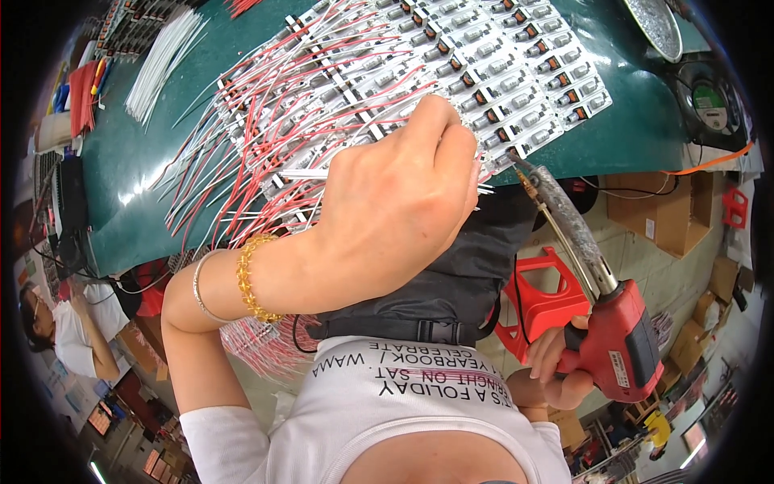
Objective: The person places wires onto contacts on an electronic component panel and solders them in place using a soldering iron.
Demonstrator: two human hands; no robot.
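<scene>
My left hand is closed over the near edge of the circuit board panel, its fingers pinched around a bundle of white wires. In my right hand is a red soldering gun, gripped by its handle. The gun's long metal barrel reaches up so that its tip is at the panel's near right corner, just right of my left fingers; whether it touches a pad I cannot tell. Rows of small boards with orange-black and grey parts make up the panel. Red and white wires trail from its left rows.
The panel lies on a green table mat. A bunch of white wires and red wires lie at the far left. On the right are a metal dish, a black round device, a red stool and a cardboard box.
</scene>
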